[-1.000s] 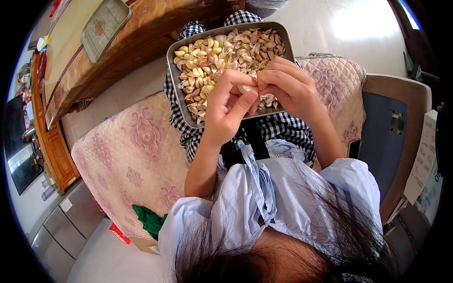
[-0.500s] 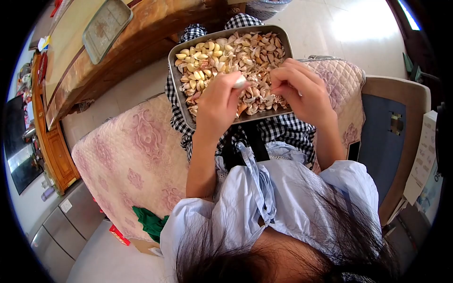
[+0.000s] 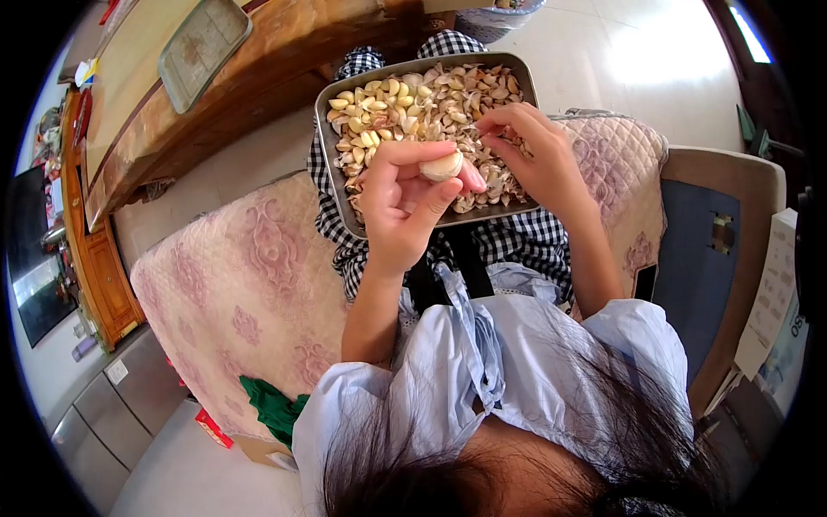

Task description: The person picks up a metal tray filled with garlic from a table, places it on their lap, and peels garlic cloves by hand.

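A large garlic clove (image 3: 442, 167), pale and mostly smooth, is pinched between the thumb and fingers of my left hand (image 3: 401, 194), palm turned up over the tray's near side. My right hand (image 3: 538, 155) hovers above the right half of the metal tray (image 3: 322, 159), thumb and index finger slightly apart with nothing visible between them. Unpeeled garlic cloves (image 3: 469, 86) and loose papery skin fill the middle and right of the tray. Peeled yellowish cloves (image 3: 370, 103) lie at its upper left. My hands hide part of the pile.
The tray rests on my lap over a checked black-and-white cloth (image 3: 525, 241). A quilted pink cover (image 3: 233, 258) lies beneath me. A wooden table (image 3: 284, 52) at upper left carries a grey tray (image 3: 202, 56). A blue-backed chair (image 3: 698, 250) stands at right; a phone (image 3: 644, 283) lies nearby.
My left hand has rolled palm up, bringing the garlic clove into clearer view. My right hand has shifted up and left over the pile, its fingers straighter and looser than before.
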Action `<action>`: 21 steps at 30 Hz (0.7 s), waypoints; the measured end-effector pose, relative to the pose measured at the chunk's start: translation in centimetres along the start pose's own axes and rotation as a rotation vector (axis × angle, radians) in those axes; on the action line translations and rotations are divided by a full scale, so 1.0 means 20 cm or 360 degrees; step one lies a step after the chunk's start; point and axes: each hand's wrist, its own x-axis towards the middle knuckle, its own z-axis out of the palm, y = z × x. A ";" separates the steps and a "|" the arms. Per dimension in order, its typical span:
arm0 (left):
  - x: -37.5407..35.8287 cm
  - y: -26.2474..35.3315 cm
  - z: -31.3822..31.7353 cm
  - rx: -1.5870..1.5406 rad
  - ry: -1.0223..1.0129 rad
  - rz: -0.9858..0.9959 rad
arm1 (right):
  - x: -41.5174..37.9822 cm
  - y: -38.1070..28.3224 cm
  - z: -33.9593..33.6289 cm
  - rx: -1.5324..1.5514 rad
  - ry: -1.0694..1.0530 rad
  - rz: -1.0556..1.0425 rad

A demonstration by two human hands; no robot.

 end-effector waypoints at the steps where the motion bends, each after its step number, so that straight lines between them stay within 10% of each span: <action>1: 0.00 0.00 0.00 -0.0003 -0.0001 -0.0002 | 0.00 -0.04 -0.02 0.0201 0.0048 -0.0028; 10: -0.03 0.03 0.04 0.0427 0.0047 -0.0124 | -0.02 -0.20 0.04 0.1312 0.0110 0.0103; 21: -0.03 0.03 0.07 0.0247 0.0160 -0.0057 | -0.02 -0.19 0.02 0.0947 0.0312 -0.0216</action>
